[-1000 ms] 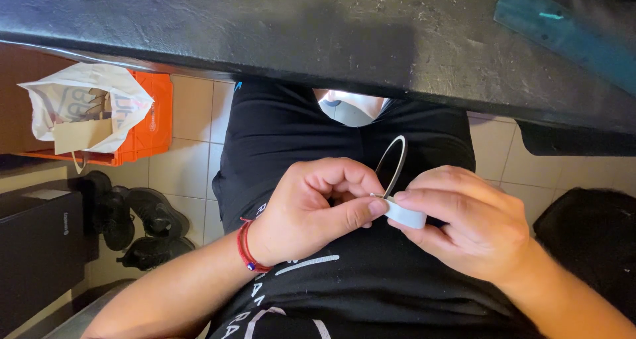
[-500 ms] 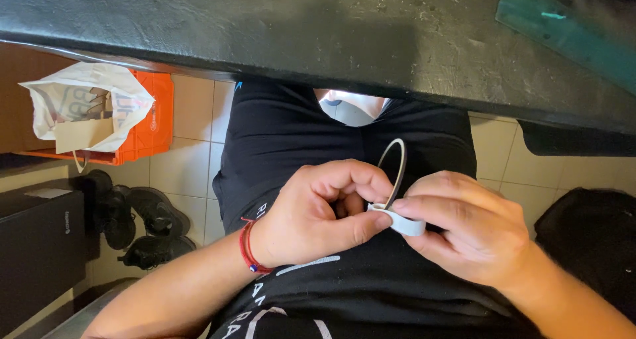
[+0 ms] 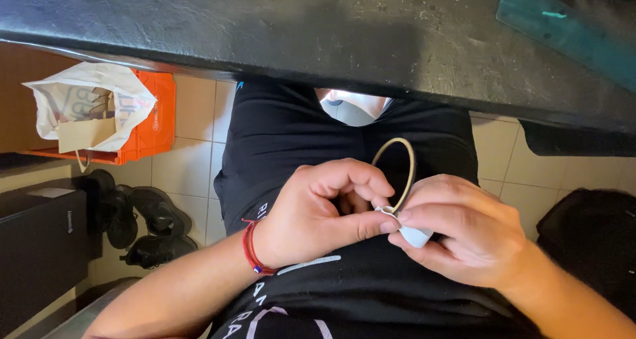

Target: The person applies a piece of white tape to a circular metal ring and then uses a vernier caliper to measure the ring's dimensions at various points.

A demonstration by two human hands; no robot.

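Left hand [image 3: 318,213]: thumb and forefinger pinched shut on the lip of the white cap [image 3: 409,232], centre of frame.
Right hand [image 3: 460,230]: fingers curled closed round the cap's body, equally near.
Ring [image 3: 397,173]: thin loop rising from the pinch toward upper centre (long axis near upright).
Surroundings: dark table [image 3: 278,28] above, orange crate [image 3: 149,124] upper left.

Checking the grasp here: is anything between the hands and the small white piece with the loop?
Nothing visible. The left hand and right hand both pinch the small white piece directly, fingertips on it, with the thin loop rising from it above the lap.
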